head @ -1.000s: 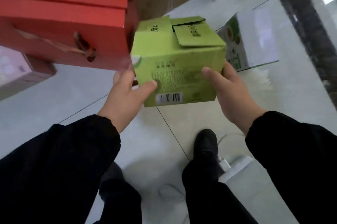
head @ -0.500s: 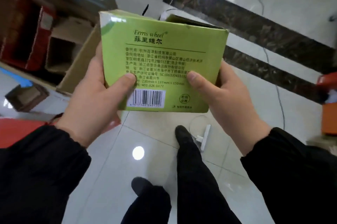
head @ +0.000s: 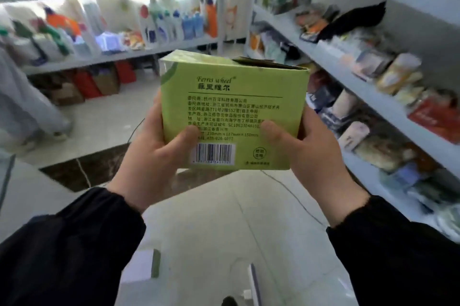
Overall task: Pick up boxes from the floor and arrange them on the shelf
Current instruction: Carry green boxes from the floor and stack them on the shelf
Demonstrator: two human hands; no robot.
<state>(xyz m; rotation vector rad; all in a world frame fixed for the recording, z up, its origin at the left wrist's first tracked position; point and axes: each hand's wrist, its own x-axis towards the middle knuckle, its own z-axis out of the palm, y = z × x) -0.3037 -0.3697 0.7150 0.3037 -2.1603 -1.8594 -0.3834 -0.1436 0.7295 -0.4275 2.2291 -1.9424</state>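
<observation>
You've got the green box [head: 234, 111] up at chest height, left hand [head: 159, 154] and right hand [head: 306, 156] gripping its sides. Carry step, I'd say; next you need a free gap on the shelf [head: 353, 76] to your right.

1. Packets [head: 388, 74] on the right-hand shelf [head: 373, 94] are smeared, their labels unreadable.
2. Bottles [head: 169, 24] on the back shelf [head: 149, 51] are equally blurred.
3. The green box [head: 234, 106] hides the fingers of the left hand [head: 154, 156] and right hand [head: 311, 156].
4. The bottom edge cuts off a shoe [head: 229, 302].

Left hand [head: 149, 156], right hand [head: 316, 156] in grip
</observation>
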